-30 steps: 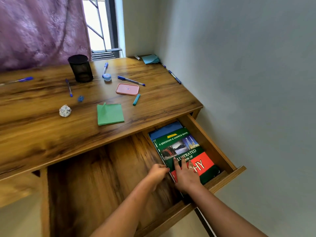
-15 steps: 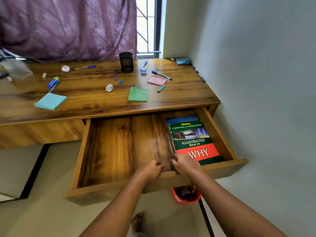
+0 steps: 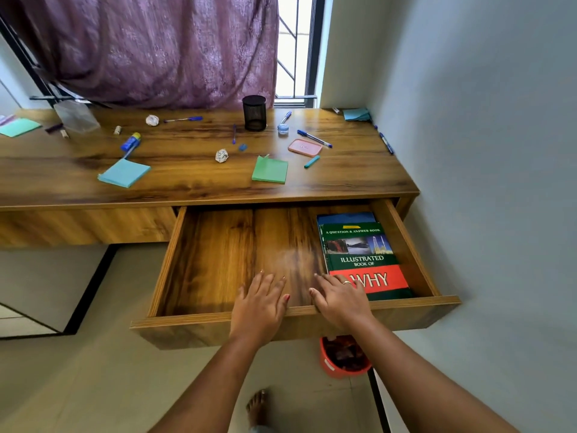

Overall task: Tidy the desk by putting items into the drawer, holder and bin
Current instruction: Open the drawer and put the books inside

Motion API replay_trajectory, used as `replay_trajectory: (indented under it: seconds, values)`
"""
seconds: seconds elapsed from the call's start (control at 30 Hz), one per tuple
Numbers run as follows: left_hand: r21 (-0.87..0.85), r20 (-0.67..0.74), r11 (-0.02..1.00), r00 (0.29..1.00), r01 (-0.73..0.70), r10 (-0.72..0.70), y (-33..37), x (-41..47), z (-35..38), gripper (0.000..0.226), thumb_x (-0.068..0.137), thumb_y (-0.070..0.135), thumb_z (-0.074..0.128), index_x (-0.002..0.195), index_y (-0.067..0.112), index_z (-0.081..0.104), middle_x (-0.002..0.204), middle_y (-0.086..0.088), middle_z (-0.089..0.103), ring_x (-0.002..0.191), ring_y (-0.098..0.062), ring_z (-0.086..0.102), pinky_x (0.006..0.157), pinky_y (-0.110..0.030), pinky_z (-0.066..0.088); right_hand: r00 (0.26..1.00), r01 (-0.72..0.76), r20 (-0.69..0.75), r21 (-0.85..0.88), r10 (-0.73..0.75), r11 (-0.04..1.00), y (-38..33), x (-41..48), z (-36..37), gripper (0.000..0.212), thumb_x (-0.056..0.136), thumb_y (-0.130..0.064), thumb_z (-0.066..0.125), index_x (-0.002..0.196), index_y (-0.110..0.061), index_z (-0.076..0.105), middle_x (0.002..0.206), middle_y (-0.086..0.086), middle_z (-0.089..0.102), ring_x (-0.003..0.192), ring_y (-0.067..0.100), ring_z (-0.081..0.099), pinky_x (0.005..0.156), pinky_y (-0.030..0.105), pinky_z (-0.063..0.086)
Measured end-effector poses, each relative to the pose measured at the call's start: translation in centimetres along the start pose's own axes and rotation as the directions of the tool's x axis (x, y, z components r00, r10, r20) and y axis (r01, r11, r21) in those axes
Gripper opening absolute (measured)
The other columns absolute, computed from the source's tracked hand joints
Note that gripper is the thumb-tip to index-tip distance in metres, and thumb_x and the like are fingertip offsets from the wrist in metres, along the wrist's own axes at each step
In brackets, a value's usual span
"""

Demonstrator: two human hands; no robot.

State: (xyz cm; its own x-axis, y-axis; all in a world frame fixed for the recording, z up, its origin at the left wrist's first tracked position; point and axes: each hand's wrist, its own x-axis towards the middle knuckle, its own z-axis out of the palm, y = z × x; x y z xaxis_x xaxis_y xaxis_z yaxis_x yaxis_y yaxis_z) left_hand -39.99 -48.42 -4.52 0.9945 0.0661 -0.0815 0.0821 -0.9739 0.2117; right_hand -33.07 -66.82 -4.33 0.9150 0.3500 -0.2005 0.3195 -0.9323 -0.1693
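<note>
The wooden drawer (image 3: 218, 326) stands pulled out below the desk (image 3: 187, 182). A green and red book (image 3: 362, 260) lies flat at its right side, on a blue book (image 3: 345, 217). My left hand (image 3: 260, 303) and my right hand (image 3: 338, 300) are spread with straight fingers over the drawer's front edge, holding nothing. My right hand's fingers reach the book's near left corner. On the desk stand a black mesh holder (image 3: 254, 113), several pens such as a blue one (image 3: 313, 138), two crumpled paper balls (image 3: 221, 155), green notes (image 3: 270, 170) and blue notes (image 3: 124, 172). A red bin (image 3: 342, 359) sits on the floor under the drawer.
A pink flat case (image 3: 304, 147), a small jar (image 3: 283, 129), a glue stick (image 3: 131, 141) and a teal marker (image 3: 311, 161) lie on the desk. A purple curtain (image 3: 150, 48) hangs behind. The grey wall (image 3: 484, 151) is close on the right. My bare foot (image 3: 257, 407) is below.
My hands have left the book and drawn back to the drawer's front edge, fingers now spread flat. The view has pulled back, showing the whole desk and the bin.
</note>
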Motion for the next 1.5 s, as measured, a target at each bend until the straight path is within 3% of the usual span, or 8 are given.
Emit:
replay_trajectory:
  seconds: [0.4,0.47,0.6,0.73,0.9,1.07,1.3,1.5]
  values:
    - [0.110,-0.134,0.994,0.991,-0.009,0.023,-1.8,7.9,-0.5,0.059,0.095,0.053,0.000,0.148,0.031,-0.012,0.159,0.007,-0.011,0.141,-0.015,-0.025,0.114,-0.045,-0.013,0.987,-0.065,-0.145,-0.011,0.063,0.998,0.2,8.1,-1.3,0.071,0.091,-0.066,0.004,0.147,-0.028,-0.017,0.158,-0.010,-0.014,0.145,0.012,-0.019,0.118,0.049,-0.011]
    - [0.117,-0.169,0.993,0.985,-0.012,0.032,-2.1,9.7,-0.9,0.062,0.093,0.052,-0.001,0.150,0.027,-0.007,0.158,0.005,-0.010,0.143,-0.018,-0.019,0.115,-0.046,-0.010,0.984,-0.063,-0.166,-0.024,0.059,0.998,0.2,9.9,-1.7,0.073,0.090,-0.067,0.002,0.145,-0.028,-0.024,0.156,-0.010,-0.021,0.143,0.012,-0.025,0.117,0.048,-0.013]
    - [0.129,-0.262,0.991,0.963,-0.024,0.058,-2.4,13.2,-2.0,0.063,0.094,0.047,0.021,0.149,0.017,0.027,0.156,-0.003,0.023,0.144,-0.024,0.018,0.117,-0.050,0.015,0.978,-0.051,-0.203,-0.047,0.041,0.998,0.3,13.6,-2.5,0.077,0.083,-0.071,-0.009,0.142,-0.026,-0.030,0.153,-0.009,-0.031,0.139,0.011,-0.033,0.115,0.046,-0.019]
    - [0.144,-0.262,0.989,0.962,-0.039,0.076,-3.3,16.8,-2.5,0.064,0.094,0.046,0.022,0.150,0.014,0.023,0.157,-0.005,0.020,0.145,-0.024,0.016,0.115,-0.047,0.010,0.976,-0.032,-0.216,-0.078,0.015,0.996,0.4,17.1,-3.5,0.080,0.081,-0.072,-0.009,0.141,-0.025,-0.033,0.151,-0.006,-0.037,0.139,0.013,-0.034,0.112,0.044,-0.024]
    - [0.203,-0.238,0.977,0.964,-0.068,0.116,-4.5,20.9,-2.9,0.066,0.095,0.051,0.020,0.149,0.014,0.028,0.156,-0.005,0.027,0.144,-0.022,0.023,0.115,-0.051,0.016,0.972,-0.028,-0.236,-0.119,-0.001,0.993,0.3,20.9,-4.5,0.082,0.081,-0.073,-0.009,0.147,-0.025,-0.024,0.155,-0.007,-0.027,0.142,0.011,-0.028,0.113,0.044,-0.022]
    - [0.201,-0.212,0.973,0.964,-0.115,0.158,-5.4,24.0,-3.3,0.070,0.093,0.059,0.018,0.143,0.015,0.041,0.147,-0.005,0.043,0.137,-0.021,0.039,0.110,-0.051,0.030,0.959,0.070,-0.261,-0.153,-0.109,0.986,0.9,22.5,-5.3,0.083,0.082,-0.074,0.005,0.150,-0.028,0.003,0.160,-0.005,0.008,0.148,0.014,0.003,0.117,0.045,-0.009]
    - [0.250,-0.229,0.949,0.941,-0.192,0.251,-6.0,25.0,-3.8,0.083,0.086,0.069,0.025,0.139,0.009,0.047,0.142,-0.011,0.049,0.133,-0.025,0.045,0.106,-0.047,0.038,0.967,0.105,-0.203,-0.230,-0.153,0.967,1.0,22.6,-5.8,0.085,0.081,-0.074,0.010,0.152,-0.027,0.003,0.161,-0.002,0.005,0.148,0.017,0.002,0.117,0.043,-0.003]
    - [0.277,-0.175,0.930,0.939,-0.243,0.297,-6.3,25.3,-4.4,0.085,0.083,0.067,0.047,0.145,0.011,0.036,0.148,-0.011,0.040,0.137,-0.025,0.038,0.112,-0.043,0.030,0.986,0.095,-0.103,-0.305,-0.132,0.948,-0.8,22.6,-7.1,0.080,0.092,-0.060,0.032,0.152,-0.022,-0.003,0.160,0.011,0.004,0.148,0.032,0.004,0.116,0.054,0.008]
